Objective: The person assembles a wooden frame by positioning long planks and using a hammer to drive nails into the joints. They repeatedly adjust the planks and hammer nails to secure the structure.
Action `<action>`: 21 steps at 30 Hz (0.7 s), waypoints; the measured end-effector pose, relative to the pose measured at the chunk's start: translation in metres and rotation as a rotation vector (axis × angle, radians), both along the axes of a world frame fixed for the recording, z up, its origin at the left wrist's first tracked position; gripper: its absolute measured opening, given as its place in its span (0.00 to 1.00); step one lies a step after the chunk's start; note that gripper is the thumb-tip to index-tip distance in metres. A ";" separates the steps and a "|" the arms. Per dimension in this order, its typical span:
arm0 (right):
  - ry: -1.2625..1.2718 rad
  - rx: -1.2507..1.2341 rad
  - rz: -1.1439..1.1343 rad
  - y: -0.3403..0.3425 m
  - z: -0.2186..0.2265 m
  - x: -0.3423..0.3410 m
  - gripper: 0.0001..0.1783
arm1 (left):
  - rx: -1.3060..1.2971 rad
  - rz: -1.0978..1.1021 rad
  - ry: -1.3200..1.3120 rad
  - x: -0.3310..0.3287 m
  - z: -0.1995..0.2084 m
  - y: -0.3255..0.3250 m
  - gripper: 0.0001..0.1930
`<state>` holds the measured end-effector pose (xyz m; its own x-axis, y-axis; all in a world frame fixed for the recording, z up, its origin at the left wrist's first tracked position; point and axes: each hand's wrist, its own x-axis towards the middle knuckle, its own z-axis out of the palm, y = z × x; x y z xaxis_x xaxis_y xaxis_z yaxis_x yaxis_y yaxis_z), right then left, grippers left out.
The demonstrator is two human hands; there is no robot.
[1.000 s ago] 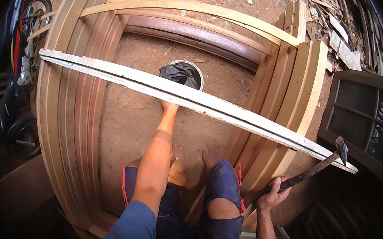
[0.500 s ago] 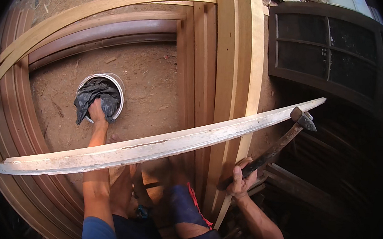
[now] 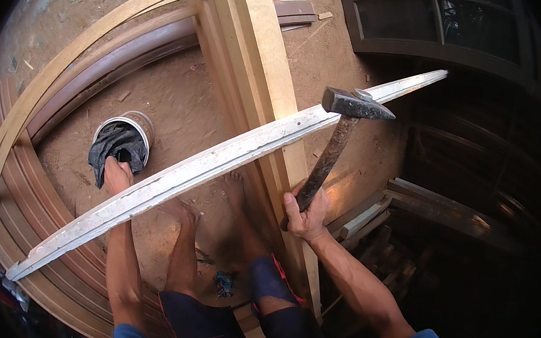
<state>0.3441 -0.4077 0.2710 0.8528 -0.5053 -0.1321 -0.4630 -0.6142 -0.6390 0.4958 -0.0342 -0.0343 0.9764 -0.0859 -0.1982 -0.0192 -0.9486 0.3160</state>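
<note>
My right hand (image 3: 308, 214) is wrapped round the handle of a hammer (image 3: 333, 155), its dark metal head raised in front of a long white-painted wooden strip (image 3: 213, 161). That strip slants across from lower left to upper right, lying over the pale timbers (image 3: 270, 66). Beyond it, my left hand (image 3: 119, 175) is at the near rim of a white bucket (image 3: 149, 138) lined with a black plastic bag (image 3: 105, 145). The fingers of that hand are bent together; what they hold, if anything, I cannot make out. The strip passes over my left wrist.
Brown wooden boards (image 3: 12, 140) run along the left, with a thin pale board (image 3: 78, 55) bridging to the timbers. A dark paned frame (image 3: 399, 22) lies at the far right. Offcuts (image 3: 369, 223) are piled right of my right hand. My bare feet stand on the dirt floor.
My left hand has come back from inside the bucket to its near rim. The hammer has moved left in the picture, still in my right hand. The view has shifted, and the strip now slants more steeply.
</note>
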 end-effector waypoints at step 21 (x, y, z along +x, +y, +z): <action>-0.102 1.118 -0.320 0.019 0.075 -0.072 0.12 | -1.435 0.304 0.853 -0.193 0.346 -0.218 0.11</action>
